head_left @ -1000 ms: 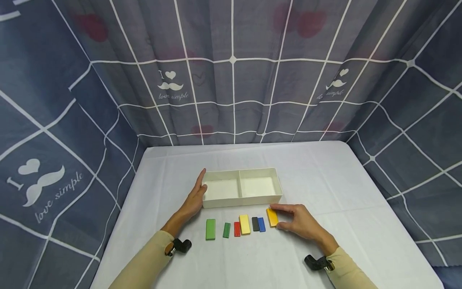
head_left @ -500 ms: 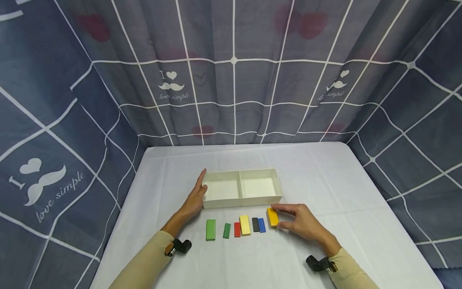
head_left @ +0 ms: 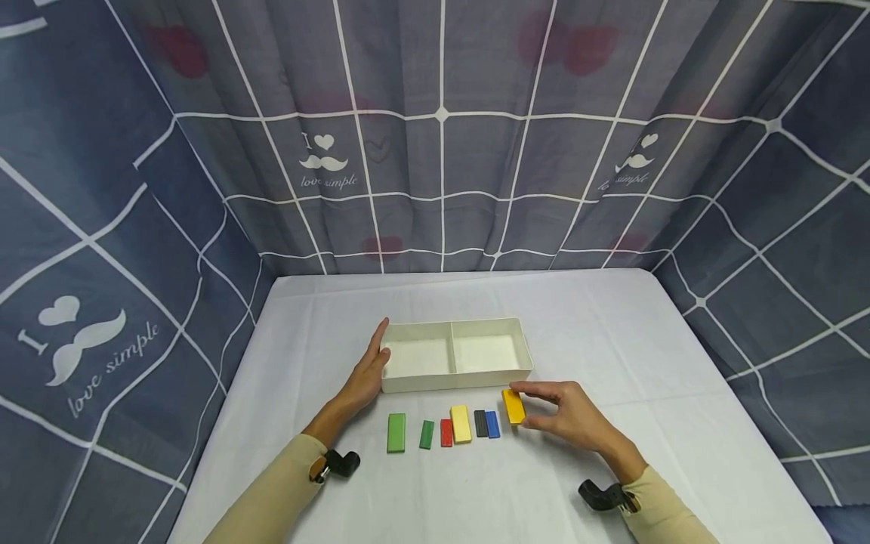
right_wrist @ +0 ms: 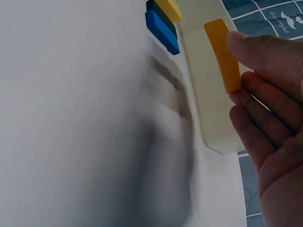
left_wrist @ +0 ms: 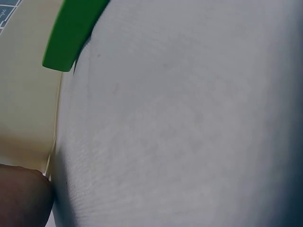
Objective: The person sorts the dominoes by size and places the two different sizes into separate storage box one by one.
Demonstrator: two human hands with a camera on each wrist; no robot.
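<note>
In the head view, my right hand (head_left: 571, 414) pinches an orange-yellow block (head_left: 513, 407) between thumb and fingers. The right wrist view shows that block (right_wrist: 223, 56) raised off the cloth, its shadow below. A cream box (head_left: 454, 381) with two compartments stands just behind it. Against the box's left end rests my left hand (head_left: 363, 380), fingers extended and thumb near the rim. Along the front lie a light green block (head_left: 396, 433), a dark green block (head_left: 426, 434), a red block (head_left: 445, 433), a pale yellow block (head_left: 461, 424), a black block (head_left: 481, 424) and a blue block (head_left: 492, 425).
A white cloth covers the table (head_left: 584, 325). Dark checked curtains (head_left: 442, 151) hang behind it and along both sides. Each wrist carries a small black camera, with the left camera (head_left: 342, 462) close to the light green block.
The right hand and the orange-yellow block have risen very slightly. The left hand, box and other blocks stay where they were.
</note>
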